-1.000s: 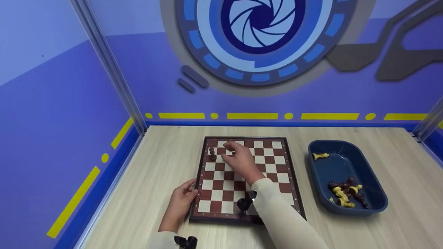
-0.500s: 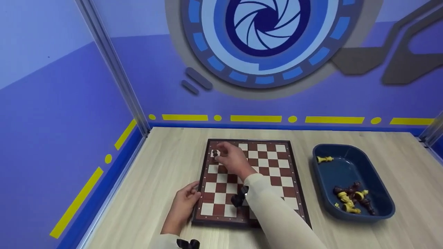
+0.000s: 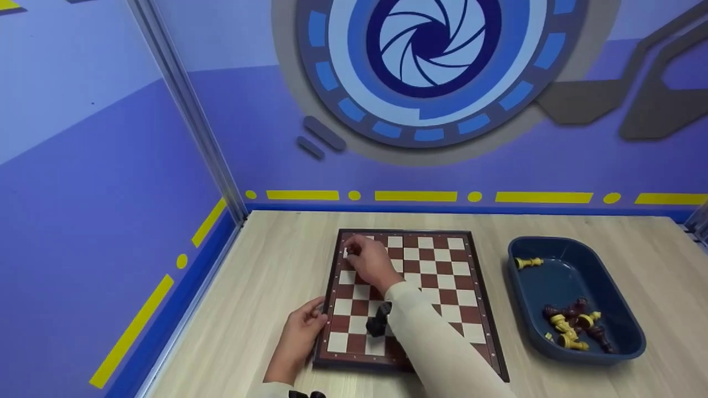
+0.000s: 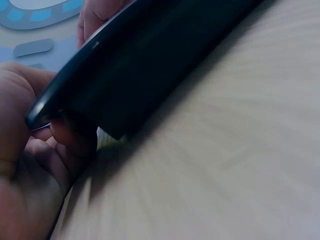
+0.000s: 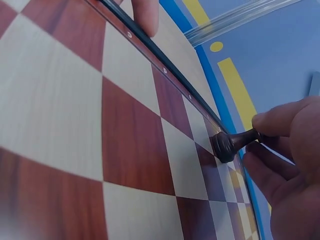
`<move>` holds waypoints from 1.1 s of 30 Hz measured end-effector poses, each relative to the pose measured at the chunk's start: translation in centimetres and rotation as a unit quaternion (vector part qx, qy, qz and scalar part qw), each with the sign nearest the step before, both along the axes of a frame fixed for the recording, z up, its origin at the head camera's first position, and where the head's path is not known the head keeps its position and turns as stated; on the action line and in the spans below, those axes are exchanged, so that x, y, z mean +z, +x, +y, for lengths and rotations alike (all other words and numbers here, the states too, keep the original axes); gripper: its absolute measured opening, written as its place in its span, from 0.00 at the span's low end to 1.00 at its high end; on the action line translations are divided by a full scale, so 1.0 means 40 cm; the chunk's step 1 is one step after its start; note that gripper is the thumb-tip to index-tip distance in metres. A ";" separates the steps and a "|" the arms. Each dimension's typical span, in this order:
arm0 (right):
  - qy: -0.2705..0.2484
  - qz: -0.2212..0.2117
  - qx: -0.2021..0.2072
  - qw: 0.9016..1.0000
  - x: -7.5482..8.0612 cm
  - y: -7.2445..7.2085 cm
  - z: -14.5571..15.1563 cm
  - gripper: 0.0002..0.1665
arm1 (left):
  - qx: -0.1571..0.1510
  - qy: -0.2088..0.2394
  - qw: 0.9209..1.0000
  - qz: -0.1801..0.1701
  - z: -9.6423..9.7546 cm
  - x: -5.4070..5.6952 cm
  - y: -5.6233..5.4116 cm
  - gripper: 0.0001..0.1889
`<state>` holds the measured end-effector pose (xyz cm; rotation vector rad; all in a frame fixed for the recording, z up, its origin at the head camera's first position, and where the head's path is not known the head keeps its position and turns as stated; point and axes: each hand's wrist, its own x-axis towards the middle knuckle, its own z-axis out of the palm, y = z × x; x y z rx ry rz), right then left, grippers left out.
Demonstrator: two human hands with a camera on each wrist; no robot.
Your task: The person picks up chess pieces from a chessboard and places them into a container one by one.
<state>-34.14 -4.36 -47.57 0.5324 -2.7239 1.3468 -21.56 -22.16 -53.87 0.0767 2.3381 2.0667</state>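
My right hand [image 3: 375,265] reaches over the far left corner of a brown-and-white chessboard [image 3: 442,266]. Its thumb and fingers pinch a dark brown chess piece [image 5: 231,145] by the upper end. The piece's wide base shows in the right wrist view, close over the board's squares; its head is hidden in the fingers. My left hand [image 3: 301,331] holds the board's left edge. In the left wrist view its fingers curl around and under the dark rim [image 4: 95,55] of the board.
A dark blue tray [image 3: 553,276] stands right of the board, with several yellow and dark brown chess pieces lying in it. The wooden table [image 3: 265,260] ends at a blue back wall [image 3: 232,127] and a left side wall [image 3: 66,249].
My right hand has moved left to the standing dark chess piece and now pinches it. My left hand stays at the board's edge. The head view has shifted slightly.
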 end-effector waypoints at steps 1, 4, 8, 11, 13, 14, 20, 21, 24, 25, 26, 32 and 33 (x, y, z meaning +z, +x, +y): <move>0.000 0.005 -0.002 1.000 0.000 0.000 0.003 0.12 | 0.001 -0.004 1.000 0.000 0.002 0.001 0.000 0.26; 0.002 0.014 -0.006 1.000 0.004 -0.002 0.011 0.11 | 0.001 -0.013 1.000 0.002 0.008 0.005 0.001 0.26; -0.001 0.022 -0.004 1.000 0.009 0.000 0.021 0.11 | -0.001 -0.012 1.000 0.005 0.014 0.011 0.000 0.26; -0.010 0.036 0.004 0.999 0.017 0.006 0.028 0.11 | -0.002 -0.004 1.000 0.002 0.019 0.011 -0.001 0.26; -0.014 0.042 0.008 0.999 0.025 0.009 0.032 0.11 | -0.007 0.001 1.000 -0.001 0.021 0.011 -0.002 0.26; -0.018 0.042 0.010 0.999 0.029 0.011 0.034 0.11 | -0.008 0.003 1.000 -0.002 0.022 0.011 -0.001 0.26; -0.015 0.036 0.017 0.999 0.042 0.023 0.048 0.11 | -0.007 0.001 1.000 -0.002 0.019 0.010 0.004 0.27; -0.014 0.036 0.018 0.999 0.044 0.025 0.052 0.11 | -0.007 -0.002 1.000 0.001 0.018 0.010 0.003 0.27; -0.014 0.035 0.022 0.999 0.054 0.032 0.065 0.11 | -0.008 -0.014 1.000 0.006 0.014 0.007 0.002 0.26; -0.015 0.034 0.024 0.999 0.058 0.035 0.070 0.12 | -0.006 -0.019 1.000 0.008 0.013 0.006 0.001 0.26; -0.017 0.033 0.027 0.999 0.062 0.037 0.075 0.12 | -0.004 -0.023 1.000 0.008 0.011 0.006 0.000 0.26; -0.030 0.012 0.041 0.999 0.074 0.056 0.099 0.13 | 0.001 -0.028 1.000 0.004 0.004 0.006 0.003 0.25; -0.032 0.010 0.043 0.999 0.074 0.058 0.102 0.13 | 0.001 -0.030 1.000 0.005 0.002 0.005 0.004 0.25</move>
